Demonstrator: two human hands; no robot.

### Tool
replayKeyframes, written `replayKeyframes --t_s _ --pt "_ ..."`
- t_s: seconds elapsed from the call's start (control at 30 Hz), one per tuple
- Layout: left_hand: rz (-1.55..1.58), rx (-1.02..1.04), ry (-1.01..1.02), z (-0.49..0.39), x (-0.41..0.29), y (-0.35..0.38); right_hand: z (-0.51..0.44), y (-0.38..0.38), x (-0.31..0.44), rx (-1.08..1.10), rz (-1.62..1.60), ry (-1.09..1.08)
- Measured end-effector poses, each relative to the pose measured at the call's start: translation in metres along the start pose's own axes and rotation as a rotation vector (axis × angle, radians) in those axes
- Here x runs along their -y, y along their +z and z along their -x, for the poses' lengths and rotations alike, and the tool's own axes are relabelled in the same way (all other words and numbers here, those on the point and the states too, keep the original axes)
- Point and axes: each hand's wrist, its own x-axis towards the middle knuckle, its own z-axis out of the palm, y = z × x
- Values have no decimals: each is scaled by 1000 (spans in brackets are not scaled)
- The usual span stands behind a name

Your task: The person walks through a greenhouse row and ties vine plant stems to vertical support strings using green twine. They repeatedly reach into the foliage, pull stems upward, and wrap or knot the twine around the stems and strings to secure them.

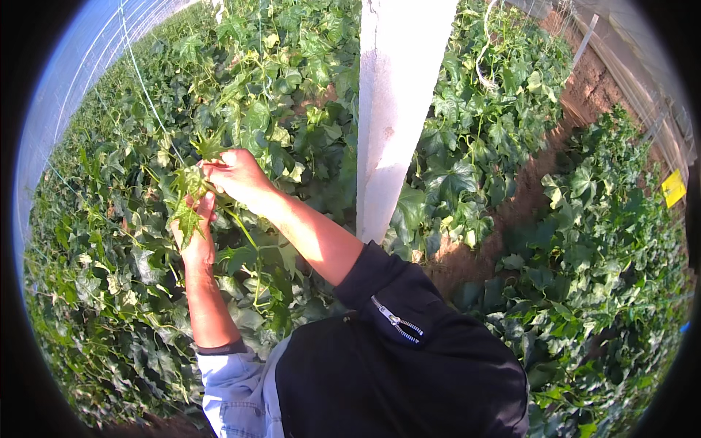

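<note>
My right hand [236, 174] pinches the leafy top of a climbing vine with its fingertips, where a thin support string [143, 90] comes down from the upper left. Just below it, my left hand [196, 232] is closed around the same shoot, its thumb pointing up. Young lobed leaves [188, 219] partly cover the left fingers. From between the hands the green vine stem [245, 230] curves down to the right, towards larger leaves. Whether the right fingertips also grip the string is hidden by the leaves and fingers.
A white post [391, 109] rises close to the right of my hands. Dense vines surround me on both sides, with a bare soil path [517, 213] to the right. Another string [483, 49] hangs beyond the post. A yellow card [673, 188] is at the far right, near plastic sheeting.
</note>
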Motion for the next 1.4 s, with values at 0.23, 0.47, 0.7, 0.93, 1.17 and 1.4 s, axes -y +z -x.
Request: replayKeyframes --t_s 0.23,0.47,0.7,0.93,1.17,1.4 --pt "70 35 -30 -8 13 -22 -13 11 -10 -161 560 -259" --pt "83 -25 127 8 1 -16 -8 21 -22 10 -1 25" --pt "259 153 67 1 -3 -18 -6 8 3 184 92 150" --pt "371 158 -32 1 -3 -42 2 9 9 297 99 269" --pt "223 135 18 6 -34 -30 30 25 27 196 224 201" --pt "-320 88 428 13 -15 -9 56 2 -15 15 -319 455"
